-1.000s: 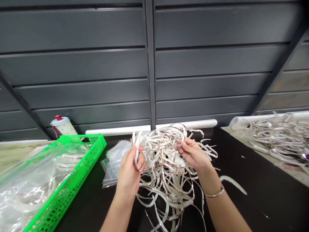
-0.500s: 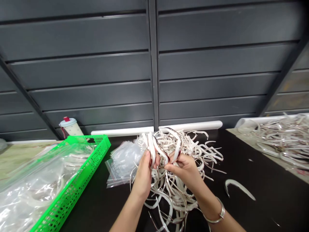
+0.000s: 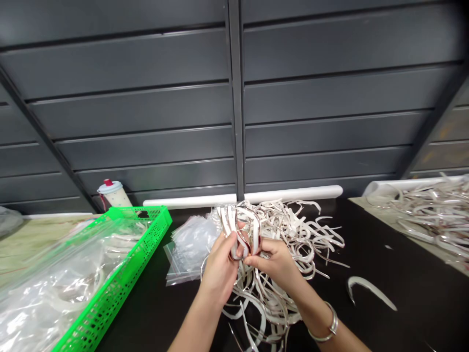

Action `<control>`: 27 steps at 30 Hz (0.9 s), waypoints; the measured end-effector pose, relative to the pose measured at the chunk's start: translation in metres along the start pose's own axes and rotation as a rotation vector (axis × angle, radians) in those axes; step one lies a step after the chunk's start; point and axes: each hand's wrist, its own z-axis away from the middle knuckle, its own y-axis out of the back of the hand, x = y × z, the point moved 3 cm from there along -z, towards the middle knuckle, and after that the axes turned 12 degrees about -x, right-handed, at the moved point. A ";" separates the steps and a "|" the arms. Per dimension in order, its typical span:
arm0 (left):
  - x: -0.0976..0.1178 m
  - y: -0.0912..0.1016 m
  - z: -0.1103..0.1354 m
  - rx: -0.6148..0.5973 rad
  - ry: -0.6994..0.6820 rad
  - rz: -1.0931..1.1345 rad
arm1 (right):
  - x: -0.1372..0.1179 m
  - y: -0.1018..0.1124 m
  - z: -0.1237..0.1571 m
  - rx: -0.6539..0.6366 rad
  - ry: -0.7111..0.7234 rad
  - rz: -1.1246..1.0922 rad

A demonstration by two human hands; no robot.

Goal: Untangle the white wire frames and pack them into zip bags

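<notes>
My left hand [image 3: 222,264] is closed around several curved strips [image 3: 227,222], white on one face with a shiny metallic edge. My right hand [image 3: 273,259] pinches the lower end of another curved strip [image 3: 256,230], bent in an arc beside those in the left hand. The two hands are close together, with the strips upright between them. Behind and below spreads a tangled pile of similar strips [image 3: 289,230] on the black table [image 3: 366,244]. Fingers partly hide the lower ends of the held strips.
A stack of clear zip bags [image 3: 194,244] lies left of the pile. Farther left, a green basket [image 3: 120,274] holds bagged strips, with a cup [image 3: 115,193] behind it. One loose strip [image 3: 372,286] lies at right, below another heap [image 3: 432,220]. White rolls [image 3: 293,193] line the grey wall.
The right hand has brought its strip closer to those in the left hand, and the strips sit slightly lower. The whole view has shifted a little.
</notes>
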 end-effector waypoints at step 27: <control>-0.004 0.025 -0.005 -0.592 0.424 -0.935 | -0.001 0.055 0.012 -0.561 -0.141 0.096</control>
